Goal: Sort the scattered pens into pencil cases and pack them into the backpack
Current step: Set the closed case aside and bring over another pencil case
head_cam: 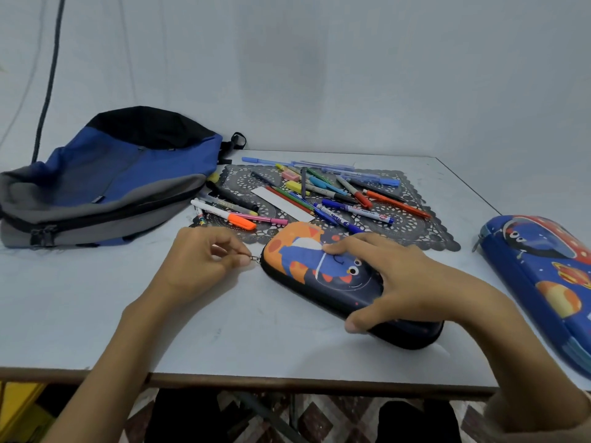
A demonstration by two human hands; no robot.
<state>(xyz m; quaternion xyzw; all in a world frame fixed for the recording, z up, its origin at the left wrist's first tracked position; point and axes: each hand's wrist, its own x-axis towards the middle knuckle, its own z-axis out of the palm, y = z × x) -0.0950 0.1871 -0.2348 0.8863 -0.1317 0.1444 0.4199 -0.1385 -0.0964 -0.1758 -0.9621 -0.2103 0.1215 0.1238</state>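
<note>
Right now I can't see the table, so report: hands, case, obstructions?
Left hand pinches metal zipper pull. Right hand holds dark dinosaur-print hard pencil case, closed. Scattered coloured pens on grey lace mat behind; none in the way.

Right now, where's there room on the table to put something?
The table is bare along its near edge, and between the dinosaur pencil case and the space pencil case. Pens crowd the doily; the backpack fills the left.
</note>
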